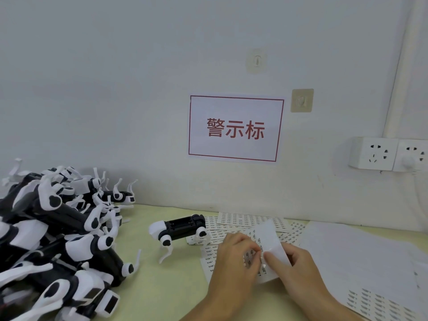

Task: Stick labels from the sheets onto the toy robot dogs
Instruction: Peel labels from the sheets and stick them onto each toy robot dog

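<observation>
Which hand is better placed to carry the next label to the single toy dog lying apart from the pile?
Probably the left hand. It pinches at the labels on the sheet and lies nearer the single dog, which is to its left. The right hand grips the sheet and would have to cross over.

dog pile (58, 239) left | lone dog (180, 230) centre | label sheets (250, 220) behind, apparently overlapping | blank sheets (356, 256) right

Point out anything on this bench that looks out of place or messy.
The toy robot dogs lie heaped in a tangle at the left, legs sticking out; only one dog stands apart. Label sheets overlap loosely.
</observation>
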The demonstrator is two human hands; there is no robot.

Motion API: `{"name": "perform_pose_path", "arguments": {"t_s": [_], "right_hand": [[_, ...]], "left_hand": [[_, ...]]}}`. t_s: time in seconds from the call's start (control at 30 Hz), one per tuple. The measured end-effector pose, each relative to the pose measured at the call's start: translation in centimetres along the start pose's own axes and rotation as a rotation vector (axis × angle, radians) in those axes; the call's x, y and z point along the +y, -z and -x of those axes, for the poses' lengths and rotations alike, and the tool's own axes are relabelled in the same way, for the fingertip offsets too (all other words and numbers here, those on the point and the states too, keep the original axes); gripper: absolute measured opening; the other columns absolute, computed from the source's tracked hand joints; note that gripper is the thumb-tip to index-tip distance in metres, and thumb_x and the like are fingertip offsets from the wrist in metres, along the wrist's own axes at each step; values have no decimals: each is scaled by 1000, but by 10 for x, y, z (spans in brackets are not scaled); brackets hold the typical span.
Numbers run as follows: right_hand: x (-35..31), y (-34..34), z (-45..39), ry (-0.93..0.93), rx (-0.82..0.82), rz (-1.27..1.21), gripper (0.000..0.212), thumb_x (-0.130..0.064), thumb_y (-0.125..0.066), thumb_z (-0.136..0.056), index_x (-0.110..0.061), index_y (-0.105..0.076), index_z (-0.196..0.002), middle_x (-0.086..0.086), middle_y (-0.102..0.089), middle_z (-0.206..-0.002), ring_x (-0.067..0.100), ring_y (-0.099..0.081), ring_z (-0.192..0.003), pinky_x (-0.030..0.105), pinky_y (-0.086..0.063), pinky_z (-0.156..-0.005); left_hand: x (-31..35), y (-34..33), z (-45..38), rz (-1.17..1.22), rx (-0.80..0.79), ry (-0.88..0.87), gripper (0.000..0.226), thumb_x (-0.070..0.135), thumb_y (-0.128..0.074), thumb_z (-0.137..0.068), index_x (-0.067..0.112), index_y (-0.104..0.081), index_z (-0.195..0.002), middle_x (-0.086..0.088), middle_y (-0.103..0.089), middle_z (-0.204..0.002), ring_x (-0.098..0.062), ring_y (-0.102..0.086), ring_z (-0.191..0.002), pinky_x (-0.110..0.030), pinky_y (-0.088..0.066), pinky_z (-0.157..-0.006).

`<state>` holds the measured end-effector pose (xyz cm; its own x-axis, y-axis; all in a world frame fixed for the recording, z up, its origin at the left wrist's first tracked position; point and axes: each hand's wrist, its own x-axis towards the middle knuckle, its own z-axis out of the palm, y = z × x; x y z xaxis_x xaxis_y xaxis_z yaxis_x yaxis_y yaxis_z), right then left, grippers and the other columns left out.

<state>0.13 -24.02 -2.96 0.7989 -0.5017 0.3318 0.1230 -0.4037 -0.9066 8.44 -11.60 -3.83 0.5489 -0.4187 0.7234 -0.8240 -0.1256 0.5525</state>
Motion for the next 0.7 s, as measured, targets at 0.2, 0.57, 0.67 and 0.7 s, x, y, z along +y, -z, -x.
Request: {"name": "perform_pose_path", "arguments": {"t_s": [0.2, 0.57, 0.67, 0.7], "right_hand": [[2, -1, 0, 37, -5, 48, 19, -13, -69, -89, -9, -73, -71, 13, -68, -71, 15, -58, -63, 28, -44, -60], [-3, -4, 3, 149, -10, 141, 47, -20, -63, -93, -29, -53, -48, -11, -44, -49, 2, -36, -50, 15, -33, -51], [-4, -4, 4, 143, -20, 129, 44, -21, -64, -93, -26, -56, -49, -10, -46, -50, 3, -38, -51, 16, -33, -51], [-3, -4, 4, 140, -23, 126, 43, -19, -65, -93, -24, -57, -50, -9, -48, -51, 4, -39, -51, 16, -33, -51]], "left_hand": [[5, 1, 2, -53, -36, -47, 14, 20, -59, -96, 17, -73, -97, 10, -64, -96, -3, -53, -93, -17, -42, -86], [13, 4, 2, -534, -215, -253, 27, 15, -88, -54, 20, -62, -61, 7, -59, -62, -11, -57, -59, -21, -47, -57], [8, 2, 4, -402, -173, -192, 10, 12, -74, -78, 14, -64, -75, 2, -63, -76, -15, -59, -73, -26, -49, -65], [8, 2, 4, -345, -168, -143, 5, 13, -64, -88, 12, -65, -84, 0, -63, -86, -16, -57, -83, -27, -49, -73]]}}
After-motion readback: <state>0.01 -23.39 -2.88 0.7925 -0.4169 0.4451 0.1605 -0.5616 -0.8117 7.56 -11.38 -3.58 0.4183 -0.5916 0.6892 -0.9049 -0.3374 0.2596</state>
